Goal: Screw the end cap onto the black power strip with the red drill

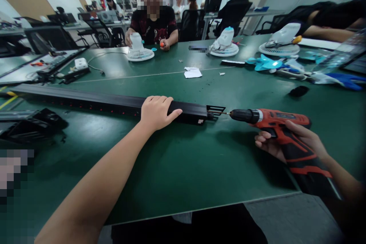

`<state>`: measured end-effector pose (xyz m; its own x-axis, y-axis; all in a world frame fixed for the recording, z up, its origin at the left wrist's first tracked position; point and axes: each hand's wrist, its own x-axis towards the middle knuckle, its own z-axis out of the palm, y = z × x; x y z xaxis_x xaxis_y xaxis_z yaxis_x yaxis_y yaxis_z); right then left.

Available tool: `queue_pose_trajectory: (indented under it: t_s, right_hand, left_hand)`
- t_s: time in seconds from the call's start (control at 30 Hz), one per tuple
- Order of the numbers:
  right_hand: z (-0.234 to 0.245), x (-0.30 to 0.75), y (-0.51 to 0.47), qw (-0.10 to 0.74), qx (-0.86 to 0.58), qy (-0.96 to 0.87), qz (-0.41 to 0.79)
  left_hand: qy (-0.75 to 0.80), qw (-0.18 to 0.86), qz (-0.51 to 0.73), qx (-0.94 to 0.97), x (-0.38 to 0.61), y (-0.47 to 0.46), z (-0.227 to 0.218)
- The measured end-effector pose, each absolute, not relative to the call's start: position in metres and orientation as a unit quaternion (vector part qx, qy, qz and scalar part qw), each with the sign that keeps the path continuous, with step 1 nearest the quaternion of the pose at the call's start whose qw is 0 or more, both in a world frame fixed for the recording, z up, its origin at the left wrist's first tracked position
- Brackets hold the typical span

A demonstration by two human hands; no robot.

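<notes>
A long black bar (120, 101), with small red spots along its near side, lies across the left and middle of the green table. My left hand (156, 113) grips it near its right end, fingers over the top and thumb pointing right. A slotted black bracket (216, 109) sticks out of that end. In my right hand (273, 145) is a red and black cordless drill (281, 122), held level with the index finger near the trigger. Its long thin bit (221, 113) points left and reaches the bar's end; whether it sits on a screw is too small to tell.
Opposite me sits a person (154, 26) with one hand on a white fan part (140, 50). More fan parts (224, 45) and blue blades (265, 63) lie at the far right. Black parts (31, 124) are at left; the table's front edge (206, 211) is close to me.
</notes>
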<state>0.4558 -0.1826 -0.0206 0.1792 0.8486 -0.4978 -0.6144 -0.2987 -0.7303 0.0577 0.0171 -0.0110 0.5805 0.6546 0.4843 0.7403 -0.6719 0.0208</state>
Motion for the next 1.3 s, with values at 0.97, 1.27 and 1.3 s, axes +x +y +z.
queue_pose_trajectory:
  t_s: [0.97, 1.27, 1.3]
  right_hand:
    - [-0.0192, 0.4513, -0.1827, 0.583, -0.522, -0.095, 0.615]
    - [-0.0204, 0.4533, -0.1829, 0.586, -0.520, -0.075, 0.617]
    - [-0.0203, 0.4532, -0.1830, 0.586, -0.521, -0.074, 0.616]
  left_hand:
    - [-0.396, 0.092, -0.223, -0.886, 0.0580, 0.0166, -0.0096]
    - [-0.397, 0.093, -0.219, -0.886, 0.0582, 0.0163, -0.0099]
    - [-0.396, 0.095, -0.219, -0.886, 0.0582, 0.0166, -0.0105]
